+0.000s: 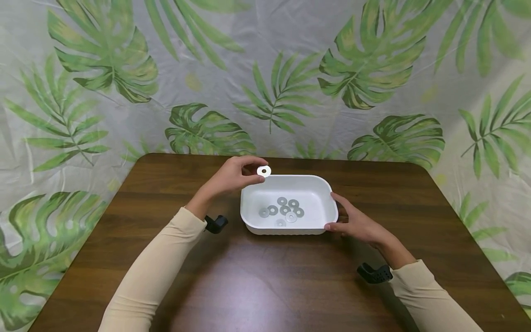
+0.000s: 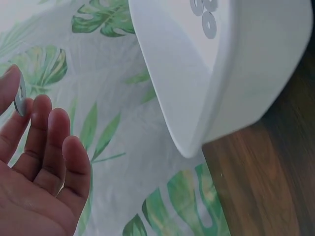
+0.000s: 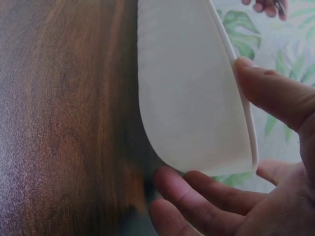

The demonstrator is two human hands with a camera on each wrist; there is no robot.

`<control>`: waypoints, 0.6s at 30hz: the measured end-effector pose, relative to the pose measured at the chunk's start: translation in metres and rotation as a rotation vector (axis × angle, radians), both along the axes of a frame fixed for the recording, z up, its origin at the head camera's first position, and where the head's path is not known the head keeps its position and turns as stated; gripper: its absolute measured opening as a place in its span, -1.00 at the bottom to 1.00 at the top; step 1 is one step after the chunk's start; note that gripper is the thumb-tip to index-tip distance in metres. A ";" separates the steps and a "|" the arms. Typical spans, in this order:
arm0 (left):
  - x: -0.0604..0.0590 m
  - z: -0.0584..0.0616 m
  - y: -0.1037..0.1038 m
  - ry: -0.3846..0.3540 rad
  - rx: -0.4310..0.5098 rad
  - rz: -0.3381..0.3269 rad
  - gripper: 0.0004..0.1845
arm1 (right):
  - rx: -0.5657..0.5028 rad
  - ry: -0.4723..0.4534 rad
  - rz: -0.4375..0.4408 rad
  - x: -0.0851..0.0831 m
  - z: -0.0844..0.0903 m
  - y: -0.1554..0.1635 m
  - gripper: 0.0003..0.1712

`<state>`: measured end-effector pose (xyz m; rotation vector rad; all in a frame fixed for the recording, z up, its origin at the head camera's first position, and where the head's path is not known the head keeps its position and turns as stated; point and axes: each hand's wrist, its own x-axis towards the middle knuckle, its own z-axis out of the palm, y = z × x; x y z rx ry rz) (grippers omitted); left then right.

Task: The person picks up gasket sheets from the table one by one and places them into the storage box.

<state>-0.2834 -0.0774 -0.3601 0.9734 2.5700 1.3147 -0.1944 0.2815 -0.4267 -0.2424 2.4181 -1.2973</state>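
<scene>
Above the back-left part of the white plastic container [image 1: 315, 196], my left hand [image 1: 236, 175] pinches a flat metal washer [image 1: 268, 171] between thumb and index finger. In the left wrist view, that washer [image 2: 20, 96] is seen nearly edge-on and the other fingers are loosely bent. Several grey washers [image 1: 264, 210] lie on the container's floor, mostly toward its middle and left, some touching or overlapping. My right hand [image 1: 356, 223] holds the container's right end. The right wrist view shows the thumb [image 3: 270, 88] on the rim and fingers [image 3: 197, 196] around the end wall.
The container stands on a dark brown wooden table [image 1: 265, 281], toward its far edge. Behind the table hangs a pale cloth [image 1: 286, 27] printed with green leaves. A black wrist mount [image 1: 216, 224] sits at the left wrist, another mount [image 1: 374, 273] at the right.
</scene>
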 end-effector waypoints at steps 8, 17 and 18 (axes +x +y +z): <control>-0.007 -0.006 0.018 -0.003 -0.006 -0.005 -0.56 | 0.003 -0.002 -0.005 -0.001 0.001 -0.001 0.21; -0.016 -0.025 0.021 -0.019 -0.013 0.021 -0.58 | 0.007 -0.005 -0.010 0.000 0.001 -0.002 0.21; -0.016 -0.026 0.020 -0.017 -0.011 0.023 -0.58 | 0.007 -0.005 -0.010 0.000 0.001 -0.002 0.21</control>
